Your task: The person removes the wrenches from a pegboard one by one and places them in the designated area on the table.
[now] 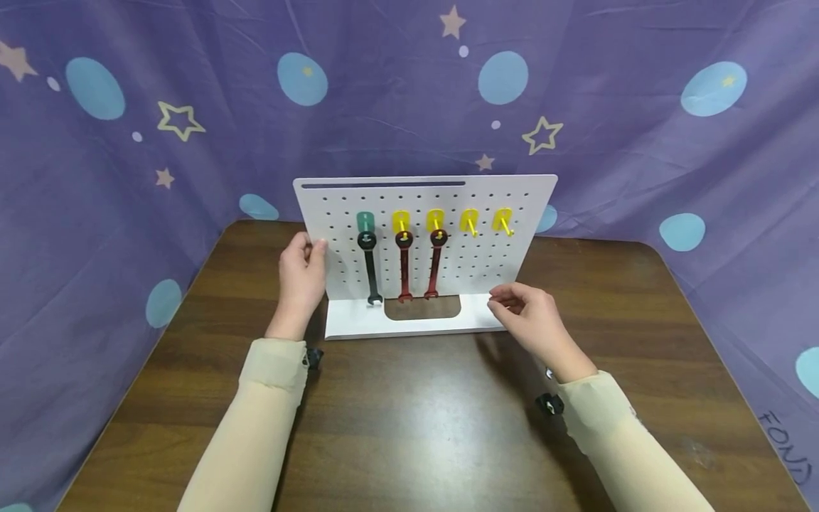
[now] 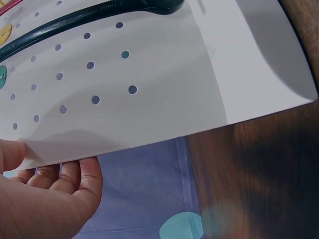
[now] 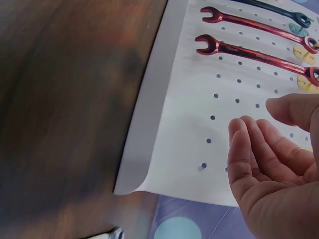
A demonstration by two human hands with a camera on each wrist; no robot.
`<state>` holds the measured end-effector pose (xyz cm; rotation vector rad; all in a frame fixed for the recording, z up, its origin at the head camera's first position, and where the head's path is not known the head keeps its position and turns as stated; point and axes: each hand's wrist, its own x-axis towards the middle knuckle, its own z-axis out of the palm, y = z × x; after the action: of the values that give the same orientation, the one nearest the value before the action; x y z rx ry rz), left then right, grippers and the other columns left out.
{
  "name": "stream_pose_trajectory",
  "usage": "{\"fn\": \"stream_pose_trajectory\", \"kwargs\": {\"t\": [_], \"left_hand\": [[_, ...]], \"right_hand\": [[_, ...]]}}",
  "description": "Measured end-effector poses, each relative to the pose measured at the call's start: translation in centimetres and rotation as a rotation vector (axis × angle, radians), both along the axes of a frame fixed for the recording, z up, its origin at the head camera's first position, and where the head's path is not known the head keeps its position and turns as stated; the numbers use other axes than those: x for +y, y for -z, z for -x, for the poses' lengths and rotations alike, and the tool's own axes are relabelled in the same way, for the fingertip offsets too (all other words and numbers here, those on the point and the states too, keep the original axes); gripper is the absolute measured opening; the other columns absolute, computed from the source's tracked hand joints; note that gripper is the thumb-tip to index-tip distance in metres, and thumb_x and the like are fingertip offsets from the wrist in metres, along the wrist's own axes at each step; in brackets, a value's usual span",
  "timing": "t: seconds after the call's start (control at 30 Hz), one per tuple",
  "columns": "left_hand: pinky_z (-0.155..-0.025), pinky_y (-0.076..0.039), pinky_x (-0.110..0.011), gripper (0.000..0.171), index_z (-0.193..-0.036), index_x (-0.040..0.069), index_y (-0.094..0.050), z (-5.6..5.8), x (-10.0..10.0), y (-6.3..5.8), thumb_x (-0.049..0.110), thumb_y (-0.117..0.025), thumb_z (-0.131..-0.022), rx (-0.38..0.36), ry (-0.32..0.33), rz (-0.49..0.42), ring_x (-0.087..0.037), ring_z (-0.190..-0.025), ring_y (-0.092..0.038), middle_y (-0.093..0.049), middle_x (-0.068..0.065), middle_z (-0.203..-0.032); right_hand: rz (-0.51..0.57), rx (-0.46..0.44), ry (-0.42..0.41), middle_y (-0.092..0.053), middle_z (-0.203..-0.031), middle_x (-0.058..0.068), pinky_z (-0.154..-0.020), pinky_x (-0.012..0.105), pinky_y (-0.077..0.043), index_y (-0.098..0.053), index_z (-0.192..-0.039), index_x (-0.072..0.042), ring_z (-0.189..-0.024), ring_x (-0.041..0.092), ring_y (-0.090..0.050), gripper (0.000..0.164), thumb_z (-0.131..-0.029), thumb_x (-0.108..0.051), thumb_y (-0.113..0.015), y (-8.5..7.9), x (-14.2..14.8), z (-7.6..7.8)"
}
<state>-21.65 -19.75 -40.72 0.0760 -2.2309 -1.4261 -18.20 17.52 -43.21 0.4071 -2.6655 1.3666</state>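
Three wrenches (image 1: 404, 269) hang toward the left edge of the pegboard (image 1: 480, 259), which the left hand (image 1: 303, 279) pinches; the right hand (image 1: 531, 318), loosely curled, empty, hovers near the lower-right corner; steadying seems in hand, the next move needing firm support.

Surface (image 1: 409, 412) looked wooden, grained, smooth, glossy under light; pegboard (image 1: 473, 256) looked smooth, near matt; red wrenches (image 3: 259, 58) looked metal, polished, highly glossy; dark wrench (image 1: 370, 270) looked metal, smooth, shiny; yellow hooks (image 1: 469, 219) looked smooth, plastic; backdrop (image 1: 397, 92) was wrinkled cloth; sleeves (image 1: 262, 419) looked matt, cloth
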Motion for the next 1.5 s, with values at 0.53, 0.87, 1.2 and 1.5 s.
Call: {"fn": "stream_pose_trajectory", "kwargs": {"t": [0.53, 0.87, 1.2, 1.5], "left_hand": [[-0.057, -0.041, -0.024, 0.022, -0.114, -0.006, -0.062, -0.1, 0.0, -0.1, 0.013, -0.053, -0.107, -0.005, 0.008, 0.005, -0.019, -0.068, -0.049, -0.067, -0.020, -0.091], [-0.058, -0.042, -0.024, 0.023, -0.115, -0.006, -0.062, 0.1, -0.1, 0.0, 0.014, -0.052, -0.108, -0.017, 0.003, 0.011, -0.019, -0.069, -0.051, -0.067, -0.020, -0.093], [-0.055, -0.039, -0.025, 0.021, -0.113, -0.006, -0.062, -0.1, -0.1, 0.0, 0.013, -0.054, -0.107, -0.017, 0.009, -0.001, -0.019, -0.066, -0.048, -0.065, -0.020, -0.088], [-0.054, -0.038, -0.024, 0.021, -0.112, -0.006, -0.062, -0.1, 0.0, 0.0, 0.012, -0.054, -0.107, -0.009, 0.004, 0.007, -0.018, -0.063, -0.045, -0.064, -0.020, -0.084]], "right_hand": [[0.031, 0.015, -0.022, -0.073, -0.097, 0.005, -0.079, 0.038, -0.056, -0.074, -0.109, -0.002, -0.088, 0.018, -0.069, 0.018, -0.093, -0.009, -0.074, -0.5, -2.3, 0.7], [0.098, 0.034, -0.041, -0.074, -0.099, 0.005, -0.083, 0.040, -0.055, -0.073, -0.111, 0.001, -0.091, 0.020, -0.069, 0.021, -0.094, -0.009, -0.074, -0.7, -3.7, 1.0], [0.084, 0.015, -0.037, -0.073, -0.101, 0.001, -0.084, 0.037, -0.055, -0.073, -0.114, -0.001, -0.092, 0.017, -0.067, 0.023, -0.094, -0.013, -0.075, -1.3, -4.8, 1.4], [0.117, 0.018, -0.061, -0.073, -0.104, 0.002, -0.085, 0.038, -0.054, -0.072, -0.115, -0.001, -0.094, 0.017, -0.067, 0.024, -0.095, -0.013, -0.074, -1.6, -5.7, 1.9]]}}
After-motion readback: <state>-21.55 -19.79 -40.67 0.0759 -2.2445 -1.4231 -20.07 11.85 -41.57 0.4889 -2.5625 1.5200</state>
